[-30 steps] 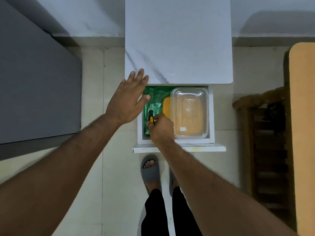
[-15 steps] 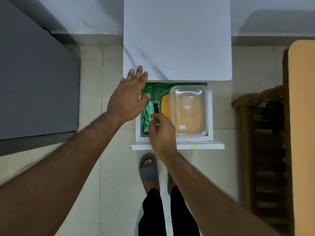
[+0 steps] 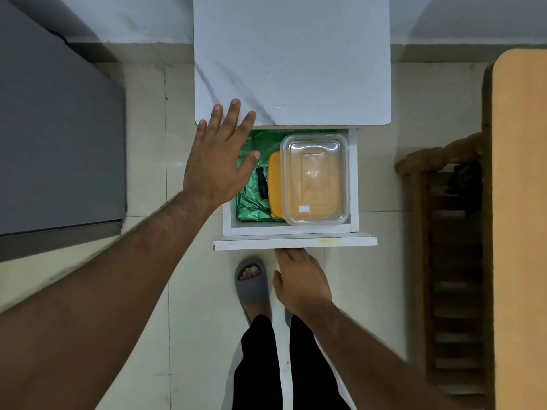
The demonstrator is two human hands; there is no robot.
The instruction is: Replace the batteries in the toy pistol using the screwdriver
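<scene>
A small screwdriver with a black and yellow handle lies in the open white drawer, on green wrapping beside a yellow lid. My left hand is spread flat over the drawer's left edge, with its fingertips at the front left corner of the white marble table top. My right hand is below the drawer front, fingers straight, fingertips against the front panel. It holds nothing. No toy pistol or batteries are in sight.
A clear plastic container on a yellow lid fills the drawer's right side. A grey cabinet stands at left, wooden furniture at right. My feet in grey slippers stand on the tiled floor below the drawer.
My right hand let go of the screwdriver, left it in the drawer and drew back to the drawer front. My left hand stayed at the table corner.
</scene>
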